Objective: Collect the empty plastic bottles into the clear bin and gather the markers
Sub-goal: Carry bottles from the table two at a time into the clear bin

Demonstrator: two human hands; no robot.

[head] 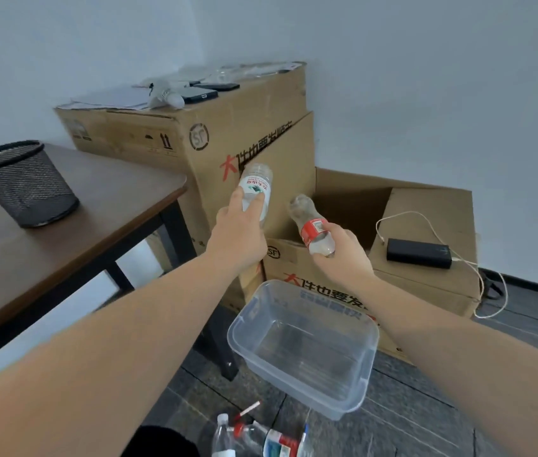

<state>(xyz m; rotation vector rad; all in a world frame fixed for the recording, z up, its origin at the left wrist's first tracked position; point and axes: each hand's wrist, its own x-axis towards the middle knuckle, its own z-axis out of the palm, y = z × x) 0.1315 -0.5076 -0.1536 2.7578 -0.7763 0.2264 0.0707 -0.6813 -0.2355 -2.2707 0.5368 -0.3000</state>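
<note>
Both arms reach out from the near edge, each hand raised above the clear bin (pixel 304 347), which sits on the dark tiled floor just in front of the low cardboard box (pixel 426 225). The left hand (pixel 238 232) grasps a white-labelled bottle (pixel 256 189), fingers and thumb wrapped round its lower body so the bottle sticks up and away from the palm, in front of the tall cardboard box (pixel 195 140). The right hand (pixel 337 249) grips a red-labelled bottle (pixel 310 222) at one end, fingers curled round it, and the bottle leans up and to the left, towards the other one; the two bottles are near each other but apart. At the near edge, on the floor below the bin, lie more bottles (pixel 244 437) and what look like markers (pixel 248 410), too blurred to count. To the left stands a brown table (pixel 79 225) bearing a black mesh basket (pixel 23 183). On the low box to the right rests a black power bank (pixel 417 253) with a white cable (pixel 479 278).
</note>
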